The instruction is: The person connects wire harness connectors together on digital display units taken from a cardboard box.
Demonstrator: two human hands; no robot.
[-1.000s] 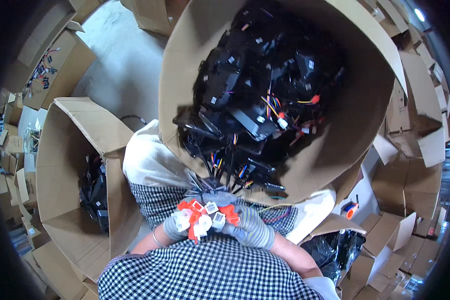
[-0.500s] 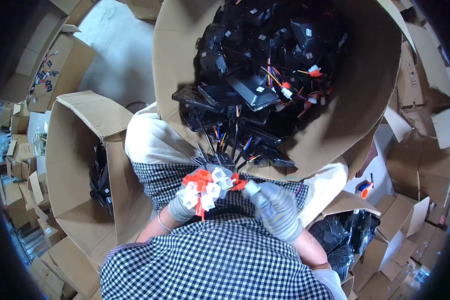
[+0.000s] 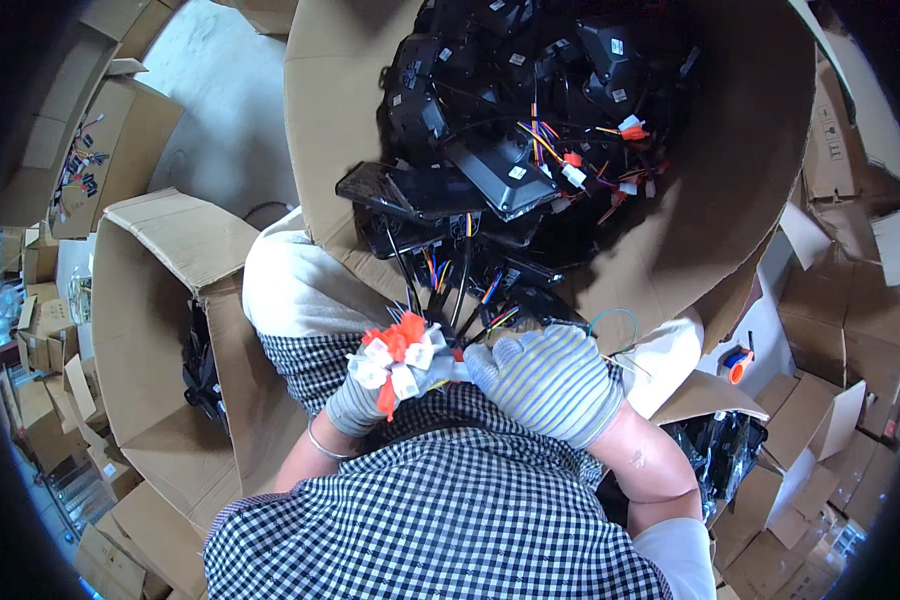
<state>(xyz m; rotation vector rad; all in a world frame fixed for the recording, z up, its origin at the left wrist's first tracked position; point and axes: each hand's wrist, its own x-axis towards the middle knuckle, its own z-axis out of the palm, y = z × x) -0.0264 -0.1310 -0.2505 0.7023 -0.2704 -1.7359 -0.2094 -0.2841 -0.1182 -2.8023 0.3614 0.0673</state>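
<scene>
A bundle of cables ending in red and white plastic connectors (image 3: 398,352) is gripped in my left hand (image 3: 355,408), which wears a grey glove and is largely hidden behind the connectors. Black cables (image 3: 460,285) run from the bundle up to the black plastic units (image 3: 505,180) heaped in a large carton. My right hand (image 3: 550,385), in a striped grey glove, is closed with its fingertips against the bundle's right side. What it pinches is hidden. By its back, a thin blue-green wire (image 3: 615,314) loops out.
The large carton (image 3: 315,130) leans open before my knees. At left stands another open carton (image 3: 235,350) with black parts (image 3: 202,370) inside. A box with black plastic wrap (image 3: 725,455) is at lower right, near an orange-and-blue roll (image 3: 738,366). Flattened cardboard surrounds the area.
My right hand has moved slightly up and turned so its back shows, its fingers now at the bundle. The connectors shifted a little left. The thin wire loop stands out more by the right hand.
</scene>
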